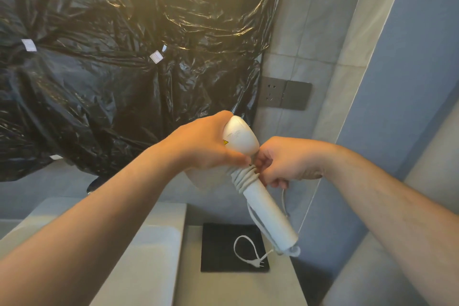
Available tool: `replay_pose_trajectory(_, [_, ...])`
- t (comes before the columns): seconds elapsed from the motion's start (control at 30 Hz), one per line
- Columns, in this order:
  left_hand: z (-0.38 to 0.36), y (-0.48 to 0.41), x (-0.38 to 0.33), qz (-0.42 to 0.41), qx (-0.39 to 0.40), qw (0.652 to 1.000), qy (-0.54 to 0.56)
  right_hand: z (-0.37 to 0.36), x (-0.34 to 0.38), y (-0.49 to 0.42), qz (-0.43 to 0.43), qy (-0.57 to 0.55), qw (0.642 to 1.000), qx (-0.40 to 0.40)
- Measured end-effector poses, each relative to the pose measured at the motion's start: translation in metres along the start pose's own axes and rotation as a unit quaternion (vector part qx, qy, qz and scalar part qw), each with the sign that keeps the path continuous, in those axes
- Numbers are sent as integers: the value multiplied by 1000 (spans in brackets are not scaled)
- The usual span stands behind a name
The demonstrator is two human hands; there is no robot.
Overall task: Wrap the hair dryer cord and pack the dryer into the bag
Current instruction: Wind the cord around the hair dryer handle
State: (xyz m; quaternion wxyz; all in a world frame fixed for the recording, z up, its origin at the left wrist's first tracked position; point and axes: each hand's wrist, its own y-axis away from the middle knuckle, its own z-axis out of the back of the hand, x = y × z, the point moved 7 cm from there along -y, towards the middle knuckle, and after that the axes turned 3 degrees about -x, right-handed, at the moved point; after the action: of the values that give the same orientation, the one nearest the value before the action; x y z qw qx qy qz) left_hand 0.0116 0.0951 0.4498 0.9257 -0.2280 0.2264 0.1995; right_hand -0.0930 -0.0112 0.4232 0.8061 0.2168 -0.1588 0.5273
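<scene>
both forearms fill the near view. i see my left hand [208,144] clamped round the head of the white hair dryer [250,169], held up over the worktop [238,288]. my right hand [285,161] is fisted on the cord [244,176], coiled round the handle's top. the plug [259,264] lies on a black bag [218,248] by the worktop's far edge.

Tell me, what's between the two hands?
In the head view, the white hair dryer sits between the left hand and right hand, with its cord coiled round the handle there.
</scene>
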Motion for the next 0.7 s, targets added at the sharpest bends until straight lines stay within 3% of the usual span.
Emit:
replay_pose_trajectory(0.13, [10,5,-11,-31,-124,985,-118,12,-5,-10,-48,-37,995,-81])
replay_pose_trajectory(0.4, [23,20,-17,-58,-341,931,-114,33,-10,-15,-75,-224,952,-193])
replay_pose_trajectory(0.53, [33,29,-15,-86,-421,896,-115,32,6,-5,-40,-311,932,-181])
replay_pose_trajectory(0.7, [46,31,-10,-94,-469,869,-125,31,25,11,0,-228,968,-103])
